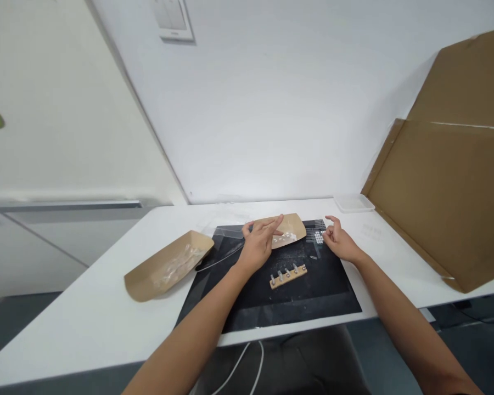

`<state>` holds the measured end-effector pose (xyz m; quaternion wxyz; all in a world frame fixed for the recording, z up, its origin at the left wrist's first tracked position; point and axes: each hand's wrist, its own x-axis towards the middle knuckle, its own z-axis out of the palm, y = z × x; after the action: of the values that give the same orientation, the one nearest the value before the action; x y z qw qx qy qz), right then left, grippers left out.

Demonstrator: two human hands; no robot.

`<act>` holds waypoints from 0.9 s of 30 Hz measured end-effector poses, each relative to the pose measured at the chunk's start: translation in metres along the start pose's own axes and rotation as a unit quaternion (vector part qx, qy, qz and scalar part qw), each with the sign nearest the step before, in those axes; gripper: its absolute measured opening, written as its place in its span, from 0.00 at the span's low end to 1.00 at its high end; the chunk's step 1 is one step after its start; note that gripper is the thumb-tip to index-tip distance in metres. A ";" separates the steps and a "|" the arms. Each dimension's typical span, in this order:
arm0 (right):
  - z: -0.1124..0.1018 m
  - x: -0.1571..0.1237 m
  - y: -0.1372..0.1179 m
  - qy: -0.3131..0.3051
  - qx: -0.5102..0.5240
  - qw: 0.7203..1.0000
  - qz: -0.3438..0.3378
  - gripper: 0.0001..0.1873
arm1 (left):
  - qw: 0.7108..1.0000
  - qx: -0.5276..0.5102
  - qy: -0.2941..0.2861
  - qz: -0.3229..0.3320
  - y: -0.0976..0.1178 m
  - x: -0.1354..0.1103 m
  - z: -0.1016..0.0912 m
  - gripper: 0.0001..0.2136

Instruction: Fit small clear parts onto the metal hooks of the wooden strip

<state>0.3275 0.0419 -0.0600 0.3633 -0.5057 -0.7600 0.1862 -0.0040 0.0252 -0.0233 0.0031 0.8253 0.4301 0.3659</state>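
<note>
My left hand (pixel 258 244) is over the left part of a brown paper tray (pixel 298 226), fingers stretched out and apart. Small white pieces (pixel 286 238) lie in that tray. At the black mat's right edge, my right hand (pixel 341 241) has one finger raised and the others curled beside a block of small white round pieces (pixel 319 237). Whether its fingertips hold anything is hidden. Thin clear strips (pixel 310 233) lie around that block. Nearer me, a narrow wooden strip (pixel 288 276) carries several upright clear pieces. A small clear piece (pixel 313 257) lies above it.
The black mat (pixel 271 312) covers the middle of the white table (pixel 86 323). Another brown tray (pixel 168 269) with clear plastic inside sits left. A shallow translucent container (pixel 354 203) stands at the back right, near a large open cardboard box (pixel 444 192). A wall is behind.
</note>
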 end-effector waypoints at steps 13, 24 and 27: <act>-0.002 -0.003 -0.006 -0.019 0.013 1.000 -0.012 0.36 | 0.997 0.002 -0.064 0.047 -0.004 -0.004 0.005 0.33; -0.007 -0.002 -0.012 -0.053 -0.038 0.997 -0.046 0.16 | 0.995 0.020 -0.091 0.046 0.000 -0.006 -0.002 0.34; -0.009 -0.003 -0.016 -0.052 -0.052 0.996 -0.050 0.16 | 0.992 0.010 -0.110 0.056 0.003 -0.009 -0.002 0.28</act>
<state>0.3247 0.0318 -0.0441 0.3050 -0.4752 -0.8108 0.1544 -0.0065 0.0169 -0.0262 0.0217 0.8834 0.3836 0.2685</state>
